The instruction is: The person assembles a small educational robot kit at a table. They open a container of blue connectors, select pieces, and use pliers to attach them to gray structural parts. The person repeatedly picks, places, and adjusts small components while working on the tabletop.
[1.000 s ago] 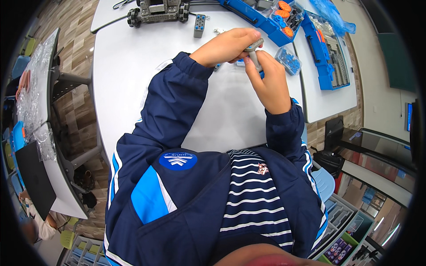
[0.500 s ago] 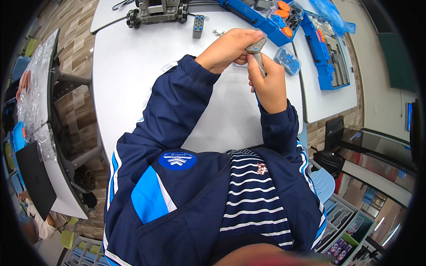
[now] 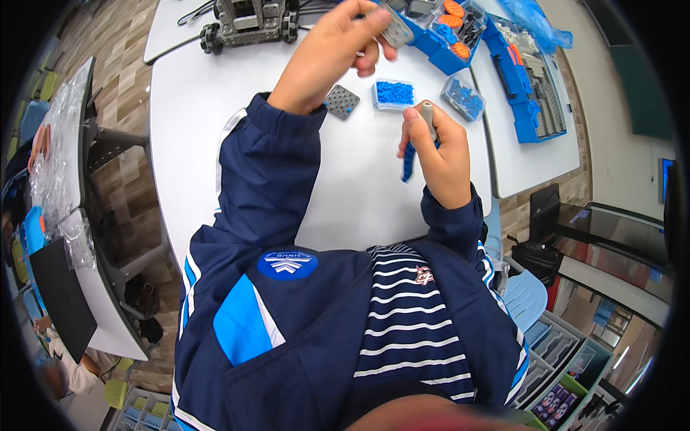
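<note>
Left hand: my thumb and fingers pinch the grey perforated plate, held up near the open blue case
Grey perforated plate: light and stiff, I'd judge, hardly fragile; its edges make the surest hold
Right hand: my fingers are curled around a grey-and-blue tool
Grey-and-blue tool: seems rigid, perhaps slick; better gripped round its middle

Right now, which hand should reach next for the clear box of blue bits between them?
Probably your right hand: it's nearer the box, though holding a grey tool. Your left hand is farther, holding a grey plate.
</note>
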Demonstrator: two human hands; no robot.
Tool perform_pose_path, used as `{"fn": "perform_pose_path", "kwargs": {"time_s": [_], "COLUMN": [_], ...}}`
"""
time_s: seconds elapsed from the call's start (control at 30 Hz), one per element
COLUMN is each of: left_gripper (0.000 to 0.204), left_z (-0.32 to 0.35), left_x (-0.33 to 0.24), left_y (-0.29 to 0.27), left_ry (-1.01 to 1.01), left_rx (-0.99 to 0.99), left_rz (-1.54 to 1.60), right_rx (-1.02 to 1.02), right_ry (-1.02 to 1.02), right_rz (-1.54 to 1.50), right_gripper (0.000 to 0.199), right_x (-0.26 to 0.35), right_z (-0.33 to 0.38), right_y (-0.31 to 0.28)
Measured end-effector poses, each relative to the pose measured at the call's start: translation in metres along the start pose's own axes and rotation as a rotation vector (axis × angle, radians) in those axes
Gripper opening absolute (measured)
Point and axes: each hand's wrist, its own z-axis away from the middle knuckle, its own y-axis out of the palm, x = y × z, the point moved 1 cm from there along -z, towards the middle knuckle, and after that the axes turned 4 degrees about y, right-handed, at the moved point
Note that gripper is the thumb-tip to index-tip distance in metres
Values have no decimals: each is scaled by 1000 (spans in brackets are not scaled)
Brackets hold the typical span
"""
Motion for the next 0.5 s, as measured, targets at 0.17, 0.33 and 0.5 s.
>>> {"fn": "perform_pose_path", "kwargs": {"time_s": [0.17, 0.33, 0.5], "left_gripper": [33, 33, 26], "left_z": [4, 6, 11], "left_x": [-9, -1, 1], "left_y": [16, 22, 33], "left_ry": [134, 161, 210], "left_rx": [121, 228, 170], "left_rz": [-288, -214, -302], "right_rx": [-142, -195, -116], "right_ry": [-63, -103, -76], "right_rz": [-119, -223, -372], "right_gripper": [22, 22, 32], "right_x": [8, 6, 2], "right_z": [-6, -11, -10], "right_y": [-5, -7, -9]}}
